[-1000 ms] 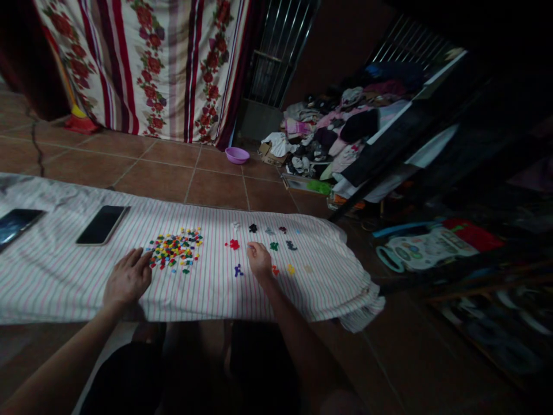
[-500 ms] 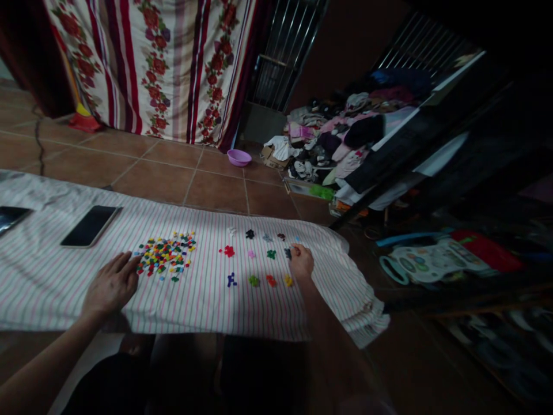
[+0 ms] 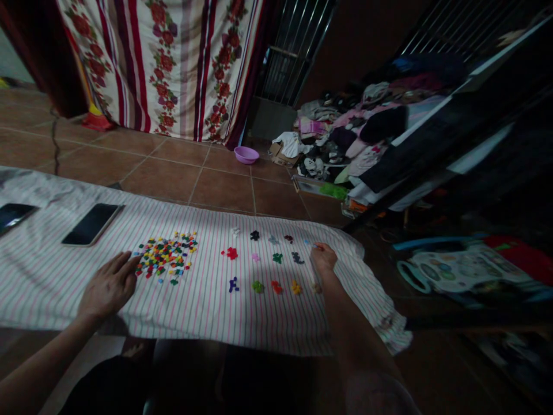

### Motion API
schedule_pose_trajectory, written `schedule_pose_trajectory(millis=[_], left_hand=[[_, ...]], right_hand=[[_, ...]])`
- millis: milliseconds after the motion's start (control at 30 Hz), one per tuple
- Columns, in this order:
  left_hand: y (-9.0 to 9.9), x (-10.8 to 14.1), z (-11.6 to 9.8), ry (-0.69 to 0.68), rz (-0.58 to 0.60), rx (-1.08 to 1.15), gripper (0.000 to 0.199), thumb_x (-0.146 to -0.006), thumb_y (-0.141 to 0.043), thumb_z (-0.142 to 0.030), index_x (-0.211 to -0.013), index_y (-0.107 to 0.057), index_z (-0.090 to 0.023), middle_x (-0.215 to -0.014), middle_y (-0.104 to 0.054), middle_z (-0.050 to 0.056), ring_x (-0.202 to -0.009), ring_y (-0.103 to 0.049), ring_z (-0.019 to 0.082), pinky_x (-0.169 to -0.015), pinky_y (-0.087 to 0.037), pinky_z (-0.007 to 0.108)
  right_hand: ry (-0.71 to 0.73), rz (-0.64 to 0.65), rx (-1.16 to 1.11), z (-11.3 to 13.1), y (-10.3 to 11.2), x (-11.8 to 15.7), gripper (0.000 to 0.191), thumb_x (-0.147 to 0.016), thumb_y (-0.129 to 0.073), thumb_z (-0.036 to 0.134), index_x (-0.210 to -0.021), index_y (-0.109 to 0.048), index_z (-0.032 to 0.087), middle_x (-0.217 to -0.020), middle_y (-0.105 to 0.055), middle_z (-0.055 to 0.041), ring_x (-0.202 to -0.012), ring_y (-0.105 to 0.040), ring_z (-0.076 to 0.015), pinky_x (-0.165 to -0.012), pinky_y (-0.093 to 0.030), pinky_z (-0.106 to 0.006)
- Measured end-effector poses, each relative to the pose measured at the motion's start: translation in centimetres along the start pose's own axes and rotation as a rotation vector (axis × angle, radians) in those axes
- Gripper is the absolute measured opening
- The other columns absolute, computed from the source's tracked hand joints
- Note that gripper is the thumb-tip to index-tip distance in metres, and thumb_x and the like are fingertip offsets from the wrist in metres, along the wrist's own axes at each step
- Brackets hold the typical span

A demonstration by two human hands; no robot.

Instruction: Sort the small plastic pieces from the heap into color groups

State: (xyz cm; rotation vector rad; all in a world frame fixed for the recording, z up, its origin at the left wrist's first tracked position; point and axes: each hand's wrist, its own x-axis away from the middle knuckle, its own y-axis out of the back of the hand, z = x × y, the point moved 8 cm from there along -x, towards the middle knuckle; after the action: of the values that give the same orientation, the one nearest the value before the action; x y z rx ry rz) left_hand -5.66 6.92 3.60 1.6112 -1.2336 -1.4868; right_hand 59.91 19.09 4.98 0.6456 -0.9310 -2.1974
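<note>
My left hand (image 3: 107, 287) lies flat on the striped cloth (image 3: 199, 311), fingers stretched out, the tips at the left edge of a mixed pile of tiny coloured pieces (image 3: 166, 256). At the right, my right hand (image 3: 325, 257) is closed in a pinch just beside a few light blue pieces (image 3: 307, 242); what its fingertips hold is too small to make out. Small one-colour groups stand in rows: black (image 3: 254, 235), red (image 3: 231, 253), green (image 3: 277, 257), dark grey (image 3: 298, 257), purple (image 3: 233, 285), orange (image 3: 276, 286) and yellow (image 3: 296, 286) among them. Beige pieces (image 3: 317, 287) lie below my right wrist.
Two phones, one dark-screened (image 3: 93, 224) and one at the edge (image 3: 15, 216), lie on the cloth at left. Beyond are the tiled floor (image 3: 168, 178), a purple basin (image 3: 246, 155), a floral curtain (image 3: 181, 69) and heaped clothes (image 3: 341, 132). A toy board (image 3: 449, 268) is at right.
My right hand has moved right, from the dark grey group to beside the light blue pieces, still pinched. My left hand stays by the pile. The view has shifted slightly to the left.
</note>
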Motion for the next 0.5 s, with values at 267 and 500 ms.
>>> schedule_pose_trajectory(millis=[267,500], left_hand=[[0.0,-0.1,0.2,0.022,-0.010,0.013,0.047,-0.084,-0.033,-0.038,-0.117,-0.062,-0.017,-0.126,-0.061,0.015,-0.127,-0.050,0.032,-0.110,-0.040,0.049],[0.0,-0.1,0.0,0.013,0.004,0.023,0.047,-0.084,-0.033,-0.037,-0.118,-0.060,-0.019,-0.125,-0.062,0.014,-0.127,-0.049,0.033,-0.110,-0.040,0.051]], right_hand=[[0.089,0.058,0.012,0.5,-2.1,-1.9,0.035,-0.066,-0.048,0.017,-0.091,-0.073,0.015,-0.086,-0.070,-0.0103,-0.091,-0.063,-0.0250,-0.089,-0.047,-0.036],[0.140,0.099,0.054,1.2,-3.9,-2.2,0.040,-0.066,-0.047,0.013,-0.096,-0.075,0.012,-0.092,-0.067,-0.0145,-0.097,-0.062,-0.0260,-0.093,-0.045,-0.037]])
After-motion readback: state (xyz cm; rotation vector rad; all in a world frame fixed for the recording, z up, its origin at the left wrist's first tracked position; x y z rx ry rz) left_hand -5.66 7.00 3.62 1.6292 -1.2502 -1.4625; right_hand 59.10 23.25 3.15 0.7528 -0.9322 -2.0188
